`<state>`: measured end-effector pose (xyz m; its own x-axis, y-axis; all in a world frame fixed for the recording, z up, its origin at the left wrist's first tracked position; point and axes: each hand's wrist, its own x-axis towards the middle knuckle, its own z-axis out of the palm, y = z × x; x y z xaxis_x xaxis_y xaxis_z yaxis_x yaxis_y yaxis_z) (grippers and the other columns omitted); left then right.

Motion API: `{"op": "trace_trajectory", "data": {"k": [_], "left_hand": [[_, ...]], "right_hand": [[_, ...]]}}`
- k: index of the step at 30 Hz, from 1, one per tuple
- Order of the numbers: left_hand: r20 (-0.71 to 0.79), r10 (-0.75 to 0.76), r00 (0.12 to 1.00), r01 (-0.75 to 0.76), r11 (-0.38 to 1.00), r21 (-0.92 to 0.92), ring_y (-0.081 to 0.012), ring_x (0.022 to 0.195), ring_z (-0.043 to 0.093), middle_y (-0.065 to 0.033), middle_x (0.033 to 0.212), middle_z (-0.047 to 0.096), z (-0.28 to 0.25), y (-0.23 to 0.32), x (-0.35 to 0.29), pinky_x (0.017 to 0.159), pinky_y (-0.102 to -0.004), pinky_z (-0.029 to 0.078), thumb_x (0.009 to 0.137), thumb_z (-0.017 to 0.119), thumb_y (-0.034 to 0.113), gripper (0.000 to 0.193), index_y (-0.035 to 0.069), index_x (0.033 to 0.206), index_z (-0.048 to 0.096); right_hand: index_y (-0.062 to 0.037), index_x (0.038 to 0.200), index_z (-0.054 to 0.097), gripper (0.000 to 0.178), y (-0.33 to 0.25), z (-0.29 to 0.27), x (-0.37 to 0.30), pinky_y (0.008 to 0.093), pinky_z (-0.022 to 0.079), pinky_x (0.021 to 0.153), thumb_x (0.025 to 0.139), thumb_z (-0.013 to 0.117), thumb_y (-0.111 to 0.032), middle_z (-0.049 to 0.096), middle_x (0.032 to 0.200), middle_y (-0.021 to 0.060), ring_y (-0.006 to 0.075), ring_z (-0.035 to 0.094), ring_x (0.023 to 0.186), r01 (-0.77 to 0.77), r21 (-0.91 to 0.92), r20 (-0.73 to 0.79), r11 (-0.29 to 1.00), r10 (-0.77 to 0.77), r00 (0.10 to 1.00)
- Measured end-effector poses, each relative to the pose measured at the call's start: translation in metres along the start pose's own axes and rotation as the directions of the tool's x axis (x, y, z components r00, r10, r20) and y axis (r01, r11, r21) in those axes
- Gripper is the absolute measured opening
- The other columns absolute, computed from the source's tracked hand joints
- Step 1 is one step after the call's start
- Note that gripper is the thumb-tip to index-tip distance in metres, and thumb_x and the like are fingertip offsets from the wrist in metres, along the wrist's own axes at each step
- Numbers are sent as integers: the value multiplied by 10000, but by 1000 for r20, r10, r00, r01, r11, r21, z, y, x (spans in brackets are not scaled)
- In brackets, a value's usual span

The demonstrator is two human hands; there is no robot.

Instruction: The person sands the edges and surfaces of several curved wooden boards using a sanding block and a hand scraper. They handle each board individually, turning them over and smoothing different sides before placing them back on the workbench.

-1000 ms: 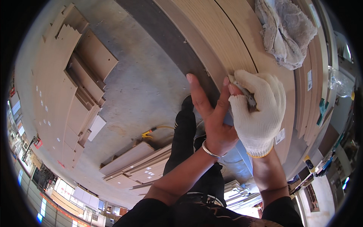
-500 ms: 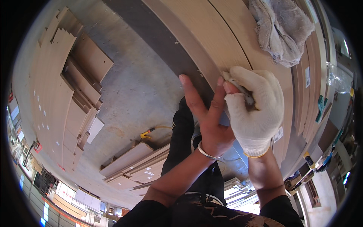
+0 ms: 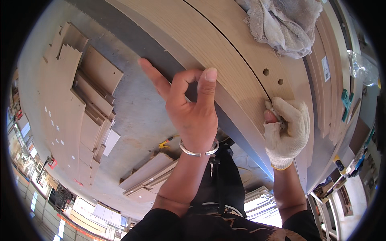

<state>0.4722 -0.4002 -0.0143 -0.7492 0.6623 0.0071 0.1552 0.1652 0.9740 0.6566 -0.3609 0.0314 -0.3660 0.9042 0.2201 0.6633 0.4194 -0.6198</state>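
Head view: a wood-grain board (image 3: 209, 44) lay under the gloved right hand (image 3: 287, 134).
It was curled around a mostly hidden pale piece (image 3: 268, 105); whether the bare left hand (image 3: 193, 110) gripped anything was unclear; a rag (image 3: 283, 30) lay ahead of both.

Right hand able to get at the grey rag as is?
Likely yes: only bare board with two holes shows between the right hand and the grey rag, though its fingers are curled, perhaps around something.

From my station I see pale wood-grain boards (image 3: 225, 60) carrying a crumpled grey rag (image 3: 281, 28). Lower down, I make out a grey floor (image 3: 136, 100) with stacked beige panels (image 3: 60, 108) and a yellow tool (image 3: 164, 143) lying on it.
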Motion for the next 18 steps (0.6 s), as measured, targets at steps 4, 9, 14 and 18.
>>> {"op": "trace_trajectory", "data": {"k": [4,9,14,18], "left_hand": [[52,-90,995,87,995,44,-313,1696,188,-342,1807,136,-1,11,-23,1286,-387,211,989,865,214,186,54,996,770],[71,-141,987,137,989,61,-434,1706,91,-367,1802,78,-4,16,-25,1317,-451,184,953,899,216,202,75,918,759],[-17,-179,984,180,982,55,-418,1694,181,-386,1781,160,-5,14,10,1306,-433,211,944,904,215,203,66,909,770],[2,-228,974,228,974,6,-400,1686,222,-385,1780,169,-5,14,11,1293,-424,246,961,891,234,219,61,930,760]], "right_hand": [[-80,1061,762,387,-1,0,1,390,460,737,702,844,38,716,909,54,255,629,787,18,-2,-1,1000,-18,1000],[-92,1069,758,392,0,0,2,390,449,738,707,841,34,707,905,46,251,630,789,29,2,4,1000,-29,1000],[-97,1063,759,382,0,2,3,389,449,746,713,843,28,701,895,40,247,628,778,50,6,-12,999,-50,999],[-101,1063,759,380,0,4,3,389,445,739,714,846,23,704,883,35,243,624,770,66,15,-45,998,-65,997]]}}
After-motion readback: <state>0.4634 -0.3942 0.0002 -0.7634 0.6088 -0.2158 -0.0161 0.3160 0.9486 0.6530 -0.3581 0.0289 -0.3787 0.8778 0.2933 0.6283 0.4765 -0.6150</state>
